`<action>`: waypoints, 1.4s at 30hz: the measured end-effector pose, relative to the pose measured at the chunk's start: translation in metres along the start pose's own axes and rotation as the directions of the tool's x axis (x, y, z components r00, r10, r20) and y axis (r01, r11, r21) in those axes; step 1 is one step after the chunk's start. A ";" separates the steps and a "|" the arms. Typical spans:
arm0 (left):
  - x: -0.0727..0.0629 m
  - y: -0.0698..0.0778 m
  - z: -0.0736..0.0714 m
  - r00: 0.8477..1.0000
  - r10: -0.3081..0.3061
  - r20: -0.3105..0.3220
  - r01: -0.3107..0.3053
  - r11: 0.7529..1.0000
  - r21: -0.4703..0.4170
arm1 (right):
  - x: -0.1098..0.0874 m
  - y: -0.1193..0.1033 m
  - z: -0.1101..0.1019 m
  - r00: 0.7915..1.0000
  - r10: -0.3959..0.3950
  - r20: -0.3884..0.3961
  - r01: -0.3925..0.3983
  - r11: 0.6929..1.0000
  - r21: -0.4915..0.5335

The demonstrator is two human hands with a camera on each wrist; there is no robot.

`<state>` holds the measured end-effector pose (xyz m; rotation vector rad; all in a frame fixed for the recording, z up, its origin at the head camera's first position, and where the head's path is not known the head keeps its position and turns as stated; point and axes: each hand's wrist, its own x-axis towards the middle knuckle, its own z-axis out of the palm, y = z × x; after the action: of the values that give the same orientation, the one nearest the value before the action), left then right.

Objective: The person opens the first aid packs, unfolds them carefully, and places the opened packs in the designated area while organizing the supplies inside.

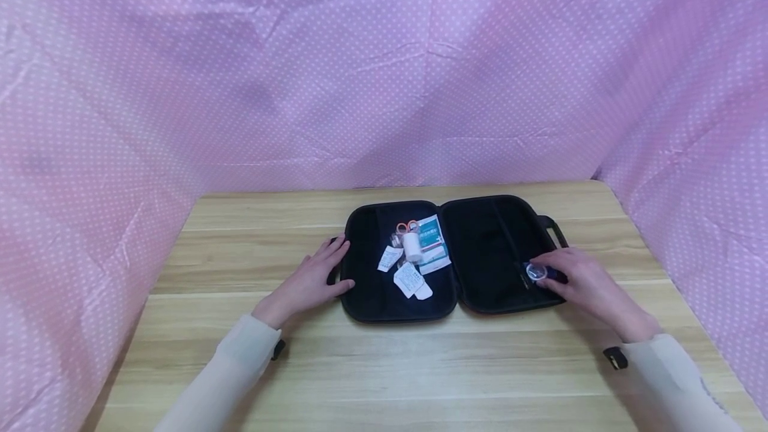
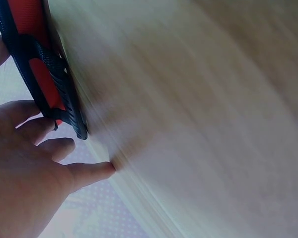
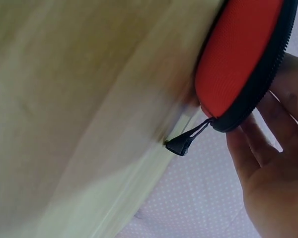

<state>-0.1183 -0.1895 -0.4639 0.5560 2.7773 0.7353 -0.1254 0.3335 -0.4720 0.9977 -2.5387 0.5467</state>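
A zip case [image 1: 384,311], black inside and red outside, lies unfolded flat on the table. In its left half sit orange-handled scissors [image 1: 403,227], a white roll [image 1: 412,247], teal-and-white packets [image 1: 430,233] and small printed white packets [image 1: 409,279]. My left hand [image 1: 312,283] rests its spread fingers along the case's left edge, by the black carry handle [image 2: 67,91]. Over the lower right corner of the right half, my right hand [image 1: 579,282] pinches a small round, clear-faced item with dark blue parts [image 1: 536,272]; what it is cannot be made out. The right wrist view hides it behind the case wall.
The wooden table [image 1: 384,372] extends in front of the case and to both sides. Pink dotted cloth [image 1: 384,85] hangs behind it and at both sides. A second carry handle [image 1: 559,232] sticks out at the right, and a zip pull [image 3: 180,144] dangles from the rim.
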 end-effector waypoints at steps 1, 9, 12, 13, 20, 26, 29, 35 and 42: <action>0.000 -0.001 0.000 1.000 -0.002 -0.001 0.002 1.000 -0.003 | -0.001 -0.001 0.000 1.000 -0.001 0.004 0.001 1.000 0.002; -0.002 -0.004 0.000 1.000 0.003 -0.004 -0.003 1.000 -0.006 | -0.005 -0.005 0.007 0.999 -0.046 0.022 0.045 0.999 0.030; -0.003 -0.005 0.000 1.000 0.003 -0.004 -0.003 1.000 -0.005 | -0.006 -0.009 0.009 0.998 -0.055 0.024 0.054 0.997 0.054; -0.003 -0.005 0.000 1.000 0.001 -0.003 -0.001 1.000 -0.008 | -0.006 -0.010 0.010 0.998 -0.051 0.025 0.049 0.997 0.055; -0.003 -0.004 -0.001 1.000 -0.012 0.008 0.012 1.000 -0.014 | -0.007 -0.021 0.010 0.998 -0.001 0.061 -0.003 0.997 0.074; -0.002 0.000 -0.001 1.000 0.000 -0.011 0.001 1.000 0.031 | -0.008 -0.021 0.001 0.991 0.023 0.134 -0.052 0.974 0.219; -0.001 0.013 -0.002 0.996 0.055 -0.064 -0.046 0.990 0.136 | -0.007 -0.020 -0.006 0.986 0.041 0.159 -0.083 0.960 0.267; 0.012 0.065 0.004 0.969 0.235 -0.071 -0.199 0.921 0.336 | -0.006 -0.021 -0.016 0.966 0.148 0.214 -0.192 0.960 0.204; 0.023 0.112 0.038 0.884 0.455 0.110 -0.459 0.795 0.396 | -0.002 -0.024 -0.013 0.965 0.136 0.224 -0.180 0.965 0.190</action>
<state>-0.0939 -0.0735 -0.4409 1.3465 2.8176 0.1984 -0.1053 0.3246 -0.4566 0.9704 -2.8119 0.8080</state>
